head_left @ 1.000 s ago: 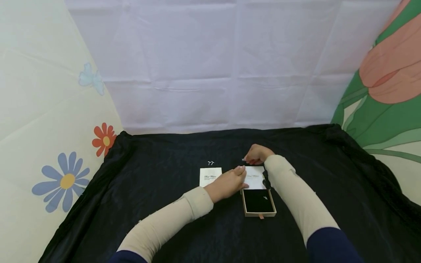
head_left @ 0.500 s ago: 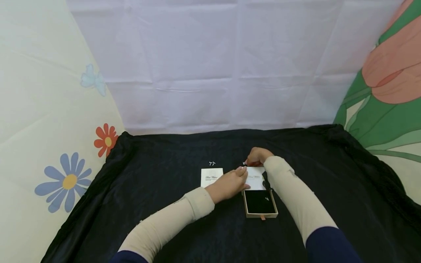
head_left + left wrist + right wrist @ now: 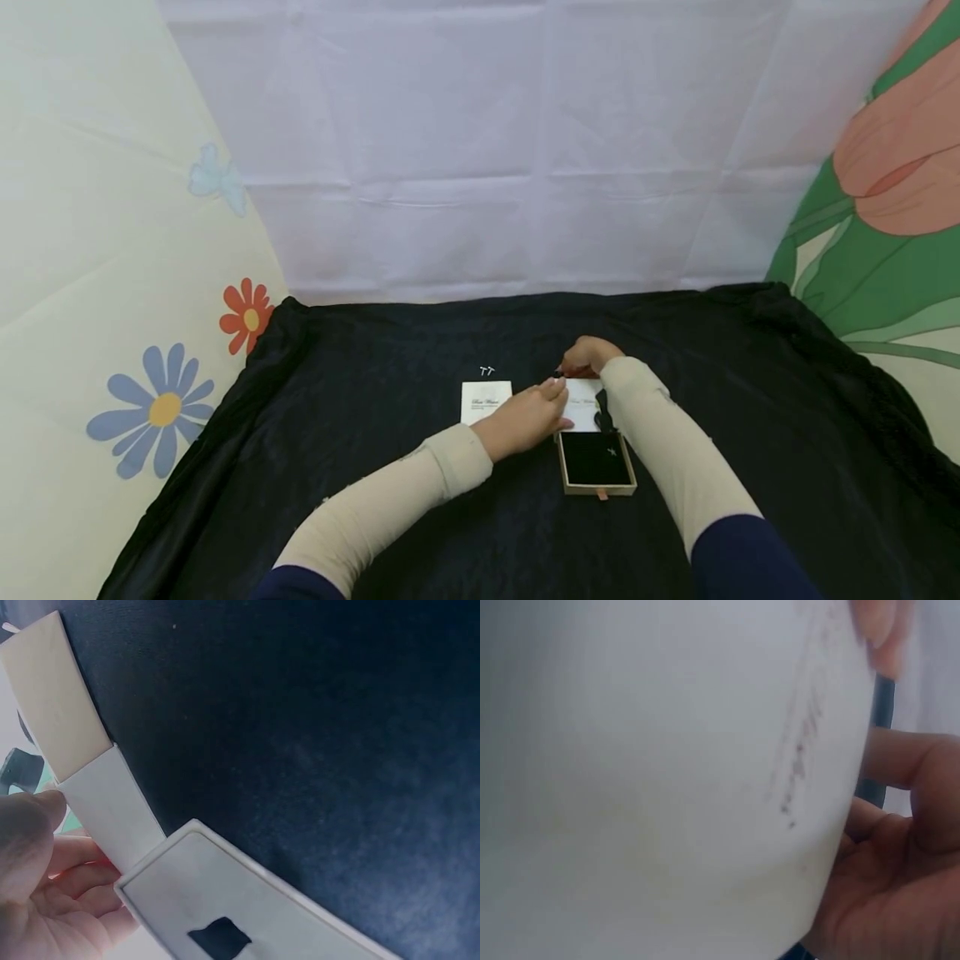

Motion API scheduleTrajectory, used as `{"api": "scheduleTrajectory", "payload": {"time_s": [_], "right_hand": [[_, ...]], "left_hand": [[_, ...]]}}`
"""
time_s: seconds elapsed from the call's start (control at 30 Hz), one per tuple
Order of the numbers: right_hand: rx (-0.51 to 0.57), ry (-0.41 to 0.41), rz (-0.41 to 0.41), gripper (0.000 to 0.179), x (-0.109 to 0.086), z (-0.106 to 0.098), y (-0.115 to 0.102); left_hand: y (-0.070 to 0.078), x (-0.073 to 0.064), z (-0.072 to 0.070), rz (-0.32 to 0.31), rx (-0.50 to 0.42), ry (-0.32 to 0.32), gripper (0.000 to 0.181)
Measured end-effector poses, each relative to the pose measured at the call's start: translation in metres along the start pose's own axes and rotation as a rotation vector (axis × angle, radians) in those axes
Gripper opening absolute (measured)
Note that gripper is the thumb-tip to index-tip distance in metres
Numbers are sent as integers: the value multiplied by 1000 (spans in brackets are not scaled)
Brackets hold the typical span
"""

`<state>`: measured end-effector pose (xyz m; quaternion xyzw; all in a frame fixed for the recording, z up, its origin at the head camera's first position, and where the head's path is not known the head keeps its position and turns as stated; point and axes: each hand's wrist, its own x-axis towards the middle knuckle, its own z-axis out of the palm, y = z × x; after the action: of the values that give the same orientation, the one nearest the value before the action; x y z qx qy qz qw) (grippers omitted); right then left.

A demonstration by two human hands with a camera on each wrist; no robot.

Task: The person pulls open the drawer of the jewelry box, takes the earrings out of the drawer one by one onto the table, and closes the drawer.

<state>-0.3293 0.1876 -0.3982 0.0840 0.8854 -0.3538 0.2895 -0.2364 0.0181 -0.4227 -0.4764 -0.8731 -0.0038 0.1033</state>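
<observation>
A small white box sleeve [image 3: 579, 396] with dark script lies on the cloth, its black-lined drawer [image 3: 600, 491] pulled out toward me. A tiny silver earring [image 3: 612, 452] sits on the drawer's black lining. My left hand [image 3: 525, 417] holds the sleeve by its left side; in the left wrist view the thumb and curled fingers lie along it. My right hand [image 3: 588, 356] is curled beyond the sleeve's far edge and pinches a tiny piece, mostly hidden now. In the right wrist view the sleeve fills most of the picture, with curled fingers [image 3: 900, 761] at its edge.
A second white box [image 3: 483, 392] with similar script lies to the left, partly behind my left hand. Two small T-shaped silver pieces [image 3: 487, 371] lie just beyond it. Black cloth [image 3: 375, 358] covers the table, with a white sheet [image 3: 450, 150] hanging behind.
My right hand has come down slightly toward the sleeve's far edge, and the shiny piece at its fingertips is harder to see. The left hand stays in place on the sleeve.
</observation>
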Motion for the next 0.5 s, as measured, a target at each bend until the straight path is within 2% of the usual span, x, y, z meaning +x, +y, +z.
{"api": "scheduleTrajectory", "payload": {"time_s": [0.2, 0.37, 0.5], "right_hand": [[27, -8, 7, 14, 14, -3, 7], [36, 28, 28, 16, 6, -1, 5], [52, 41, 17, 12, 1, 0, 3]], "left_hand": [[0, 2, 2, 5, 33, 11, 42], [1, 2, 2, 15, 57, 27, 40], [2, 2, 1, 18, 64, 30, 40]]}}
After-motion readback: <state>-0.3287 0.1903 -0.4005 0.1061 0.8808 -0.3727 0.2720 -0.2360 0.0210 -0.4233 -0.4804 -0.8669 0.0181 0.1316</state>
